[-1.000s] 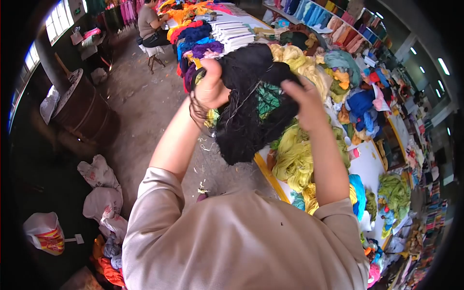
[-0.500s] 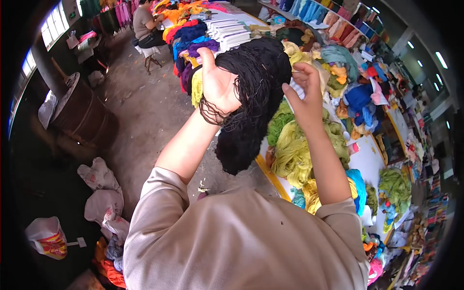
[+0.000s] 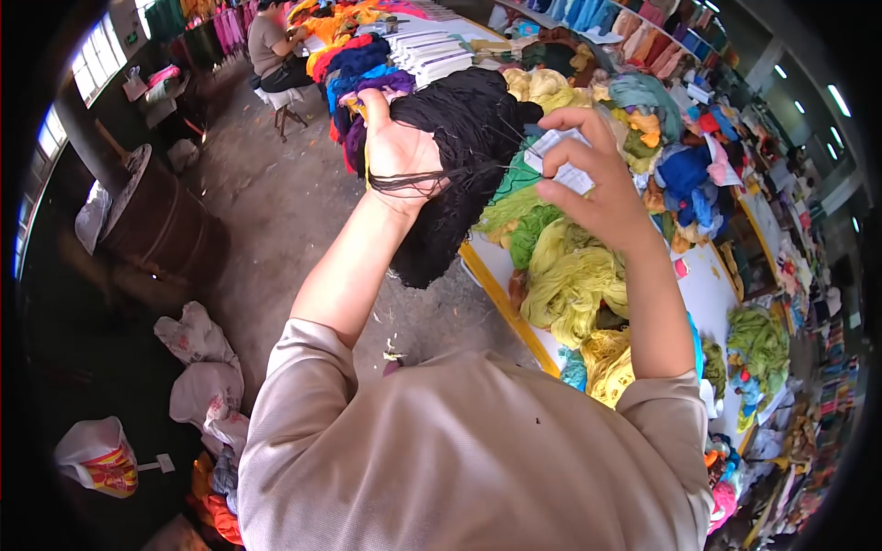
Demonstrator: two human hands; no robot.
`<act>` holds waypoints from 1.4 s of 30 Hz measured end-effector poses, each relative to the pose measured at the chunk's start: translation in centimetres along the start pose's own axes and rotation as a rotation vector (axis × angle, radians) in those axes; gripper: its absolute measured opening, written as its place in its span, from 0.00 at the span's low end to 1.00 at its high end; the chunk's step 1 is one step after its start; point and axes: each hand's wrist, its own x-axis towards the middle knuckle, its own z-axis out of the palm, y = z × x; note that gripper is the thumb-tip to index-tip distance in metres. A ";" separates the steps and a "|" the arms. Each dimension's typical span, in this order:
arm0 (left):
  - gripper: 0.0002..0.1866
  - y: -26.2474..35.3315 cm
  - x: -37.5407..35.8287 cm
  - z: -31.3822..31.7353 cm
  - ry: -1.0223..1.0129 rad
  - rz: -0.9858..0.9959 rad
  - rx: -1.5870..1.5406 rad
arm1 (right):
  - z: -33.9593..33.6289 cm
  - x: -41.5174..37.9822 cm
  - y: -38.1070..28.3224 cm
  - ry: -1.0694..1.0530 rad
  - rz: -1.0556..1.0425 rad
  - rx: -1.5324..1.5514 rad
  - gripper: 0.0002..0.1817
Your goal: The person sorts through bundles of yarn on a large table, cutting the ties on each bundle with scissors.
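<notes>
The black yarn (image 3: 473, 129) hangs between the two hands, right against the left hand (image 3: 400, 158) and just left of the fingertips of the right hand (image 3: 606, 197) — the left is plainly the nearer. Its long axis slants from an upper end, seen in front of the heaps on the table (image 3: 512, 312), down and leftward to a loose lower end that shows against the floor (image 3: 276, 197), outside the table's yellow left edge. The left palm is spread toward the body, thumb standing away from the yarn; a few dark strands cross it near the wrist, and the yarn hides the other fingertips. The right fingers are curved and well apart from the thumb; thin strands seem to reach toward them — whether any is pinched, I cannot tell. Behind that gap shows a white sheet (image 3: 573, 178), with green yarn (image 3: 570, 285) lower down, beside the same edge.
</notes>
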 end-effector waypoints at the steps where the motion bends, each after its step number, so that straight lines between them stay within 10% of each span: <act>1: 0.62 0.0 0.0 0.0 0.014 -0.013 -0.078 | -0.1 0.1 0.3 0.006 0.044 0.157 0.11; 29: 0.53 -2.5 -0.2 0.0 0.246 -0.207 0.077 | 0.7 0.6 3.8 0.208 0.236 1.175 0.05; 42: 0.30 -0.7 -1.4 -1.9 0.231 -0.291 0.385 | 1.0 0.0 5.3 0.288 0.302 1.403 0.06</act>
